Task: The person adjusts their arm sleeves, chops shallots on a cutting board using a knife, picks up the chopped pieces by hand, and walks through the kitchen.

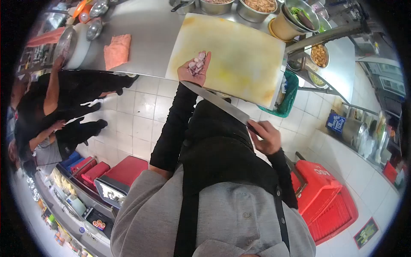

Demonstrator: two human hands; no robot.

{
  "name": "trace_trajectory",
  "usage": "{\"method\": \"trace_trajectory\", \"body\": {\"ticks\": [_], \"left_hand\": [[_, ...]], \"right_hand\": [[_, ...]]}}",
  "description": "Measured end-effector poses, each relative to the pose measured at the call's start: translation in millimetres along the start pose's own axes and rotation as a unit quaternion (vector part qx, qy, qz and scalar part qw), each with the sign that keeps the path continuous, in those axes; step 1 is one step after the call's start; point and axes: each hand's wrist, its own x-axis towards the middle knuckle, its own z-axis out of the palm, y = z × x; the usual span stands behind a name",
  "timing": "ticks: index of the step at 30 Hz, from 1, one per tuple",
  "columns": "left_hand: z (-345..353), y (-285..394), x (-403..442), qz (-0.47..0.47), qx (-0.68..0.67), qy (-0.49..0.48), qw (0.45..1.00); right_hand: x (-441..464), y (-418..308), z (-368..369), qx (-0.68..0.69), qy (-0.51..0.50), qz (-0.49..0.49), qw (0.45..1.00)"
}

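Observation:
Cupped palm up, my left hand (193, 76) holds a small heap of pale purple-white chopped pieces (197, 64) over the near left edge of the white cutting board (239, 51). My right hand (266, 138) is closed around the dark handle of a large knife (220, 104). The blade points up and left, its tip close to my left wrist. The knife is off the board, in front of my black apron (218, 124). Yellowish stains mark the board.
A pink cloth (117, 51) lies on the steel counter (145, 25). Metal bowls (254, 10) of food line the back. A green-lined bin (282, 96) hangs at the board's right. Other people (47, 94) stand at left; red crates (321, 188) are at right.

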Motion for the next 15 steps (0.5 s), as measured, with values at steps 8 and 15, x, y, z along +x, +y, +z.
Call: {"method": "trace_trajectory", "body": {"ticks": [8, 15], "left_hand": [[41, 48, 4, 0.031, -0.017, 0.016, 0.999], [74, 134, 29, 0.07, -0.065, -0.02, 0.995]], "right_hand": [[10, 46, -13, -0.032, 0.145, 0.106, 0.983], [13, 65, 62, -0.043, 0.043, 0.264, 0.963]]}}
